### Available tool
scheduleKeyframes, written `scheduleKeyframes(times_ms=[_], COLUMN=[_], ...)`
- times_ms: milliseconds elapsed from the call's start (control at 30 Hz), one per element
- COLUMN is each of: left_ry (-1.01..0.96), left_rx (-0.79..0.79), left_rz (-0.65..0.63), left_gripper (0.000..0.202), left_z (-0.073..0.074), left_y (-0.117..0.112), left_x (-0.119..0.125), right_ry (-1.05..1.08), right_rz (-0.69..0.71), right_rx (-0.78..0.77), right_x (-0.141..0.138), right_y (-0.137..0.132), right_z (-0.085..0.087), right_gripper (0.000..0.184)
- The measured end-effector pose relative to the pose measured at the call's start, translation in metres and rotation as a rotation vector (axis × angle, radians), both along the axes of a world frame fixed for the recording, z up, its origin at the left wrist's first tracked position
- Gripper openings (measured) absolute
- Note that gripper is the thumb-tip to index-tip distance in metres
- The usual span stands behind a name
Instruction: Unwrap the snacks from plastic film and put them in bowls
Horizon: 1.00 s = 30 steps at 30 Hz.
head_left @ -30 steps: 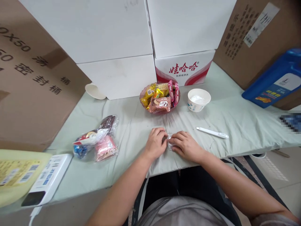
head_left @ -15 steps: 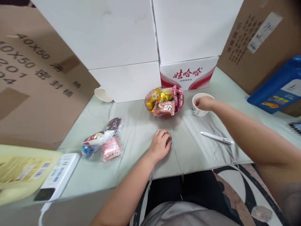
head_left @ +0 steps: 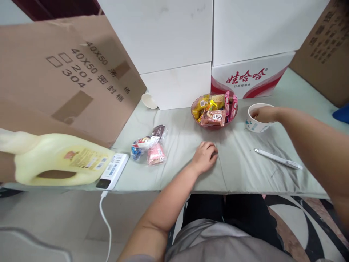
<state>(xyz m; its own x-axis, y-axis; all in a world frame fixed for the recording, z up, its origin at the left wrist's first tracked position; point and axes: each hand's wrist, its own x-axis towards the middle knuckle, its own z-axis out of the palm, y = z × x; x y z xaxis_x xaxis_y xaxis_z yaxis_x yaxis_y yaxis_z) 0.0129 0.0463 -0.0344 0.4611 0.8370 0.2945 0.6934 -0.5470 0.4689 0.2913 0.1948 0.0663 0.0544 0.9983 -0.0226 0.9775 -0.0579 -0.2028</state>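
My left hand [head_left: 204, 157] rests on the pale green cloth [head_left: 240, 160] near the table's front edge, fingers curled down; anything under it is hidden. My right hand [head_left: 262, 114] reaches into a white paper cup [head_left: 253, 125] at the right, its fingertips hidden inside. A pink bowl [head_left: 197, 117] heaped with wrapped snacks [head_left: 214, 109] stands between the hands, further back. A white pen-like stick [head_left: 278, 159] lies on the cloth below my right forearm.
A clear bag of snacks [head_left: 149, 146] lies left of my left hand. A yellow jug [head_left: 57, 162] and a white power bank [head_left: 112, 171] with its cable sit at the left edge. White boxes [head_left: 174, 43] and brown cartons [head_left: 65, 80] wall the back. Another paper cup [head_left: 148, 100] lies tipped.
My right hand left the small clear wrapper it shared with the left hand and went to the white cup. The view has swung left, bringing the yellow jug in.
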Motion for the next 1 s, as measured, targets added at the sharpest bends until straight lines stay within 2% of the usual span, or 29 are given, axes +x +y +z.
scheduleKeyframes(times_ms=[100,167,233,267,333,433,533,633,700,767,867,967,1000], left_ry=[-0.041,-0.088,-0.130,-0.142,-0.140,-0.056,0.149,0.389,0.484,0.513,0.440,0.239,0.130], left_rx=[0.006,0.022,0.070,0.108,0.202,0.324,0.328,0.153,-0.032,-0.165,-0.099,0.143,0.225], left_rz=[0.000,0.015,0.055,0.086,0.164,0.314,0.544,0.818,0.868,0.843,0.861,0.987,0.990], left_gripper=[0.014,0.016,0.018,0.018,0.018,0.022,0.032,0.051,0.057,0.053,0.041,0.035,0.036], left_z=[-0.001,0.001,0.005,0.008,0.016,0.030,0.048,0.065,0.072,0.075,0.080,0.086,0.088], left_y=[-0.001,-0.005,-0.012,-0.016,-0.025,-0.035,-0.037,-0.031,-0.023,-0.015,-0.010,-0.008,-0.008], left_x=[0.001,0.001,-0.001,-0.005,-0.019,-0.057,-0.106,-0.150,-0.173,-0.192,-0.209,-0.210,-0.205], right_ry=[0.067,0.125,0.139,0.126,0.097,0.077,0.027,-0.008,0.002,0.001,0.023,0.088,0.114], right_rz=[0.040,0.024,0.116,0.209,0.293,0.306,0.326,0.349,0.335,0.293,0.228,0.214,0.217], right_rx=[-0.048,0.071,0.124,0.167,0.359,0.598,0.677,0.623,0.610,0.567,0.509,0.527,0.548], right_x=[0.004,0.010,0.021,0.028,0.046,0.069,0.075,0.062,0.049,0.039,0.033,0.036,0.037], right_y=[-0.028,-0.059,-0.095,-0.113,-0.144,-0.171,-0.176,-0.170,-0.162,-0.153,-0.145,-0.149,-0.153], right_z=[0.015,0.011,-0.006,-0.019,-0.048,-0.083,-0.092,-0.087,-0.084,-0.084,-0.084,-0.079,-0.077], right_gripper=[0.027,0.029,0.021,0.022,0.039,0.064,0.062,0.053,0.051,0.042,0.033,0.032,0.033])
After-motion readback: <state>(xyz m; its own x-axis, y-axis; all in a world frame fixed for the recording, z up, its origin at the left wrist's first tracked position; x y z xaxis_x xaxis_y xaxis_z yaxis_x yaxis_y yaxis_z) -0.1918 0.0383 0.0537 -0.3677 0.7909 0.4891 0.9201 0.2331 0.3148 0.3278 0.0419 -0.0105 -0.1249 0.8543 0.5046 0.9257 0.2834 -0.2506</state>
